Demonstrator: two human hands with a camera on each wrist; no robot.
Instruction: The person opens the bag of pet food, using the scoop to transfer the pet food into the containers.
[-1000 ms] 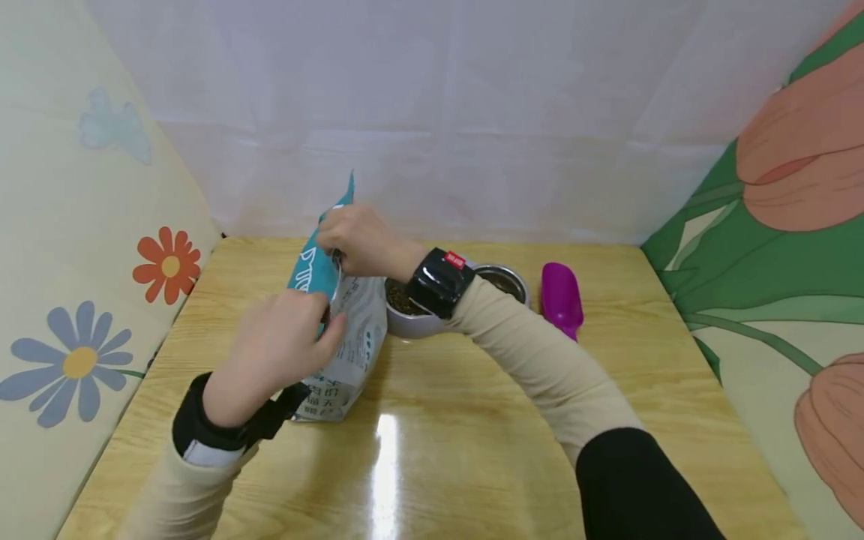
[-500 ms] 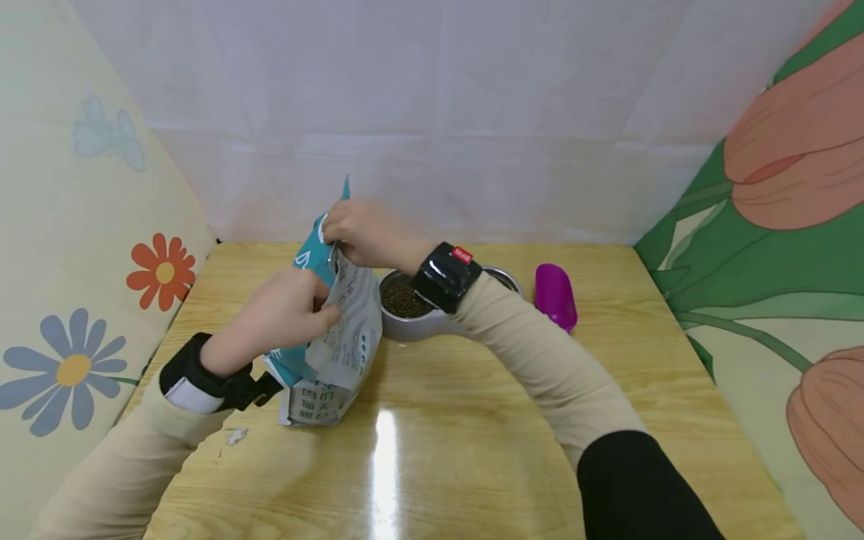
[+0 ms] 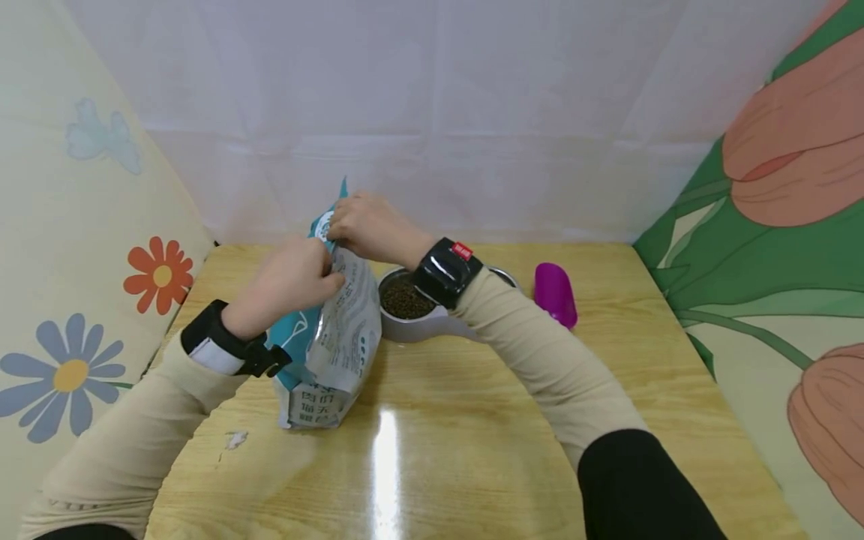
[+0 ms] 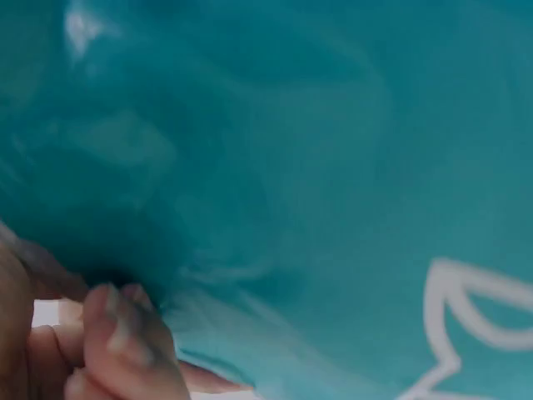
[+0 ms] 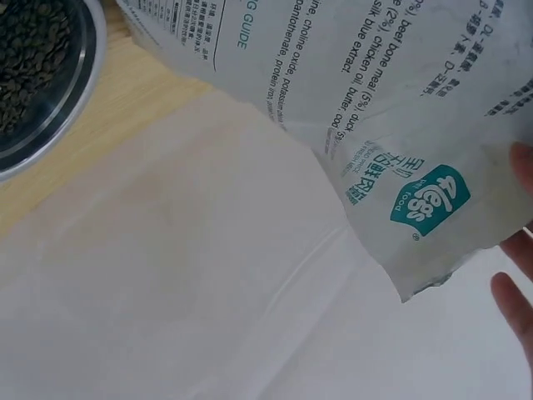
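A teal and silver-grey pet food bag (image 3: 351, 322) stands upright on the table, left of the middle. At its top my left hand (image 3: 286, 285) and right hand (image 3: 378, 227) pinch the edge with curled fingers, close together. Teal film (image 4: 316, 167) fills the left wrist view, where the fingertips (image 4: 137, 350) bend at the bag's edge. The printed grey side (image 5: 375, 125) of the bag shows in the right wrist view, with fingers (image 5: 516, 250) at its top edge. My hands hide part of the bag's mouth.
Right of the bag stands a double pet bowl (image 3: 421, 328) with brown kibble (image 3: 403, 298) in its left dish; my right wrist covers part of it. A purple scoop (image 3: 556, 294) lies farther right. White cloth (image 3: 432, 135) hangs behind the wooden table (image 3: 513, 450).
My left hand has shifted forward and up along the bag, nearer the right hand. The right hand has moved slightly right and up. The bowl and scoop stay in place.
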